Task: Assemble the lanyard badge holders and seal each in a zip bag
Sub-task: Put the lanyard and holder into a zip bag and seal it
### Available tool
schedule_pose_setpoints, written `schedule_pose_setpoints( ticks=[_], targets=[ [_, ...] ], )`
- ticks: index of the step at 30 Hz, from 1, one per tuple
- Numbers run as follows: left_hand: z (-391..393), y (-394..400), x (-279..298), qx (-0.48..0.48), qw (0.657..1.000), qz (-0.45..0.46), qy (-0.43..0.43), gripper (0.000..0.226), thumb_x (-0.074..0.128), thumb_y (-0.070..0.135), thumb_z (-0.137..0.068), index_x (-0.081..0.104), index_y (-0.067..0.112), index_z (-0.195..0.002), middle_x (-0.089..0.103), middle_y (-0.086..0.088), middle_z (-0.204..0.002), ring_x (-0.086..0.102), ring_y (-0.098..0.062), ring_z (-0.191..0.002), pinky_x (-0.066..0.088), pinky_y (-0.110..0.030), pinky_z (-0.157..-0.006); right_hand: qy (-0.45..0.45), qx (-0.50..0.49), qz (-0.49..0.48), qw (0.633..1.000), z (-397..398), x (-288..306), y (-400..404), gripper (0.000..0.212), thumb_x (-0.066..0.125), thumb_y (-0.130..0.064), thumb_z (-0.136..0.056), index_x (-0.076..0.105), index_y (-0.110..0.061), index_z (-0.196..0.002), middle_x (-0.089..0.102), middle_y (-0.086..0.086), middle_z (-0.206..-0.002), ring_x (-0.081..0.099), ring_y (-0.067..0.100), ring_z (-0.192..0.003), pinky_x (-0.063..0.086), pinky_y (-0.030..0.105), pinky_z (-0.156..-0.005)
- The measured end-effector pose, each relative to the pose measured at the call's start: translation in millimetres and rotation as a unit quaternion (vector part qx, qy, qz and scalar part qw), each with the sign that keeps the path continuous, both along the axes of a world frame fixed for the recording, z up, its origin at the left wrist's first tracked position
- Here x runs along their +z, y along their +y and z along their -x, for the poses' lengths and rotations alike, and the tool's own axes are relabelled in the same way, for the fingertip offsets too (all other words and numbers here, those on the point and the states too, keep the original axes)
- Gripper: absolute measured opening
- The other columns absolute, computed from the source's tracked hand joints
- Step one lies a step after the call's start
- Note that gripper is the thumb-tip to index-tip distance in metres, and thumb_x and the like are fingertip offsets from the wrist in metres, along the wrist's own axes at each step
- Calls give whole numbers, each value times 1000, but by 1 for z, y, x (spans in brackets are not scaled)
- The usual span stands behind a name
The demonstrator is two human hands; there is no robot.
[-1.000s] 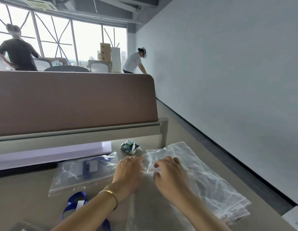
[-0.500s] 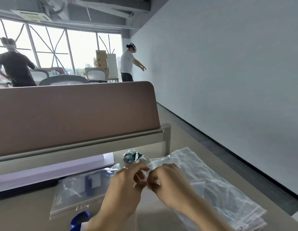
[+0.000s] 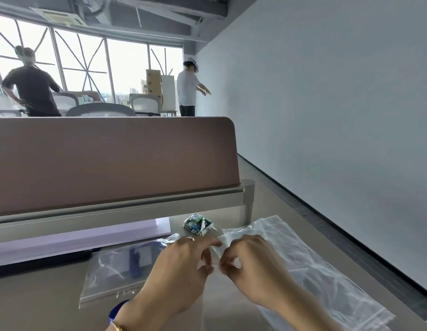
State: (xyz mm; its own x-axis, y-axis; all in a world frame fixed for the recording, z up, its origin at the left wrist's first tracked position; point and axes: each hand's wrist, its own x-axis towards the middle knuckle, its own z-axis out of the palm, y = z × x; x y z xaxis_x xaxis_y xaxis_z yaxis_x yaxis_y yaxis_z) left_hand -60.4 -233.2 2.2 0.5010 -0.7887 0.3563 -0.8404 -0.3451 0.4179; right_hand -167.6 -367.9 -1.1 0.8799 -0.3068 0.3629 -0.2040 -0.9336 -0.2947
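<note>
My left hand (image 3: 176,275) and my right hand (image 3: 253,268) meet at the middle of the desk, each pinching the top edge of a clear zip bag (image 3: 222,304) that hangs down between them. To the left lies a sealed zip bag (image 3: 112,271) with a blue lanyard and a white badge inside. A pile of empty zip bags (image 3: 315,271) spreads out on the right, under my right hand. A bit of loose blue lanyard (image 3: 117,309) shows beside my left wrist.
A crumpled green-and-white wrapper (image 3: 198,224) lies near the brown desk divider (image 3: 112,161). A lilac sheet (image 3: 76,240) sits under the divider at left. The desk's right edge (image 3: 365,271) borders a floor strip and white wall. Two people stand far behind.
My hands came together from flat on the bag and now pinch its top edge between the fingertips. The view tilted up, and the far person in white straightened with an arm out.
</note>
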Motion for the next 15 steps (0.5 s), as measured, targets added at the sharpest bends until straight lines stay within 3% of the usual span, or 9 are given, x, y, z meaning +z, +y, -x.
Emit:
schedule_pose_setpoints(
  ticks=[6, 12, 15],
  targets=[
    [-2, -3, -6, -27, 999, 5, 30, 48, 73, 16, -81, 52, 47, -110, 64, 29, -83, 53, 9, -88, 39, -6, -72, -17, 27, -6, 999, 2, 7, 7, 10, 67, -32, -87, 75, -33, -91, 71, -14, -92, 55, 6, -93, 30, 4, -78],
    [-1, -3, -8, -41, 998, 22, 52, 52, 74, 13, -81, 40, 48, -99, 67, 25, -80, 52, 14, -91, 38, -3, -69, -20, 52, 11, 998, 2, 9, 9, 9, 67, -27, -86, 75, -31, -87, 68, -16, -89, 42, -1, -83, 27, 5, -83],
    [-2, -3, -7, -47, 997, 19, 52, 54, 74, 13, -80, 38, 51, -94, 67, 29, -82, 54, 13, -89, 38, -3, -69, -19, 65, 18, 998, 2, 10, 9, 9, 65, -30, -87, 74, -31, -89, 69, -15, -92, 45, 0, -87, 27, 5, -83]
  ],
)
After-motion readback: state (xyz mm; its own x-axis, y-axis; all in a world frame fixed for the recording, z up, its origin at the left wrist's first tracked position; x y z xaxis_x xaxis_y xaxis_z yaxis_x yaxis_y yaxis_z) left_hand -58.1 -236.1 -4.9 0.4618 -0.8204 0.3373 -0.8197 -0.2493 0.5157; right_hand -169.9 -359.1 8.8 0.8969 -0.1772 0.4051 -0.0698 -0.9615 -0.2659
